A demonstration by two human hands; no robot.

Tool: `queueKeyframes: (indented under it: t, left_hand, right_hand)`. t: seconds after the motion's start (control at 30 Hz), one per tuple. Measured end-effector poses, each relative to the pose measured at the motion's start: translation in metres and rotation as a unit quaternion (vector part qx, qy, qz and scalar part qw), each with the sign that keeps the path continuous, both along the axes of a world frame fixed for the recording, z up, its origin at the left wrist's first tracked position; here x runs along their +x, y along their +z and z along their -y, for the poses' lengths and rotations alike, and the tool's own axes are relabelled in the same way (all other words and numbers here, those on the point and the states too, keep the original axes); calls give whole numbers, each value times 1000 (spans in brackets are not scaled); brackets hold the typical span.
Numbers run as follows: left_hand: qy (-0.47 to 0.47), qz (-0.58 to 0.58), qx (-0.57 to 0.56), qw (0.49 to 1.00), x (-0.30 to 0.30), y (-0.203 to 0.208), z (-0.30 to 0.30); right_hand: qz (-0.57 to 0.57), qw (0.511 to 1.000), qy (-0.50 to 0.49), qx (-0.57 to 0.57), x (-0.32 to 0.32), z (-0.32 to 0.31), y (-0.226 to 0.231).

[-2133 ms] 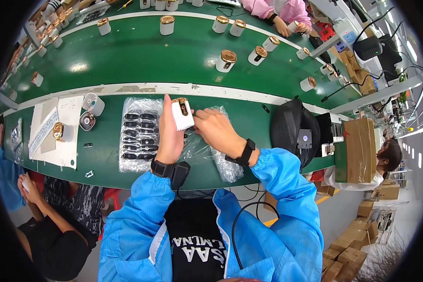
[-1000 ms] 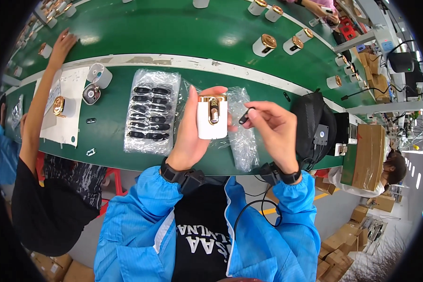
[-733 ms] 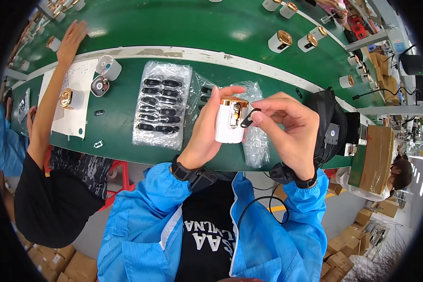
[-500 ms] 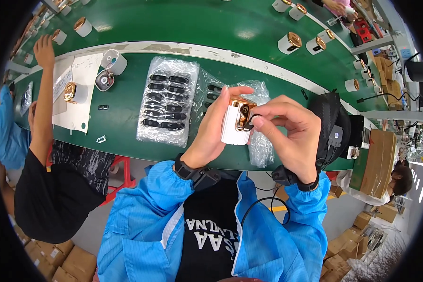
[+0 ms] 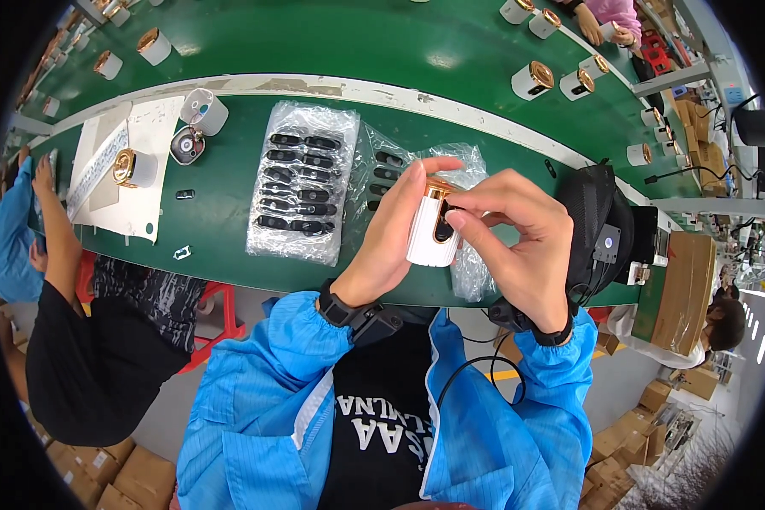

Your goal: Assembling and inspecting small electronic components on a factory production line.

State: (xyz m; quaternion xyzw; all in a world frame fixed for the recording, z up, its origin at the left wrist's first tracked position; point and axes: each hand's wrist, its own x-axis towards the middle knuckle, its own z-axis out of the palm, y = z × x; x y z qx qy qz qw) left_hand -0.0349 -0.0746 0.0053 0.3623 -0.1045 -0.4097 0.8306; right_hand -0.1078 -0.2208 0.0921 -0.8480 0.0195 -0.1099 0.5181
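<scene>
My left hand (image 5: 381,248) is wrapped round a white cylindrical device (image 5: 428,241) with a gold top rim, held above the bench edge. A small black oval panel (image 5: 444,228) lies against the recess in the device's side. My right hand (image 5: 525,242) pinches the panel's upper part between thumb and fingers, which partly hide it. Beyond my hands, several similar black panels (image 5: 316,177) rest in rows on a bubble-wrap pack (image 5: 263,241). A few more panels (image 5: 388,159) lie under clear plastic beside that pack.
White-and-gold devices (image 5: 532,80) stand on the green belt (image 5: 340,42) behind a pale rail. Left on the bench are an open white housing (image 5: 204,110), its wired lid (image 5: 187,146) and another device (image 5: 134,168). A black bag (image 5: 599,229) sits at right; a co-worker (image 5: 102,357) sits at left.
The black panel has come over the recess, covering the display and gold button that showed before. The device has turned slightly. At left, the co-worker's arm has drawn back from the belt.
</scene>
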Motion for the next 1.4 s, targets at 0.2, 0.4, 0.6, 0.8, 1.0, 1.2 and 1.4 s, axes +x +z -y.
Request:
queueKeyframes:
  t: [0.2,0.4,0.6,0.8,1.0,1.2,1.4]
  left_hand:
    - [14,15,24,999,-2,13,-5]
    - [59,193,49,978,5,-1,-7]
    - [32,250,122,960,12,2,-5]
    - [152,361,158,906,26,-11,14]
    - [137,299,203,922,14,-24,14]
    - [20,364,214,906,-11,-36,14]
    - [38,325,200,923,-10,-53,14]
  right_hand:
    - [-4,1000,2,-25,7,6,-2]
    - [-104,975,74,184,14,32,-20]
    - [-90,987,56,117,22,49,-12]
    - [-95,987,105,81,67,75,-13]
    - [64,960,14,-272,169,152,-47]
    - [-19,954,-11,-300,198,199,-99]
    - [27,901,-217,-374,179,266,-46]
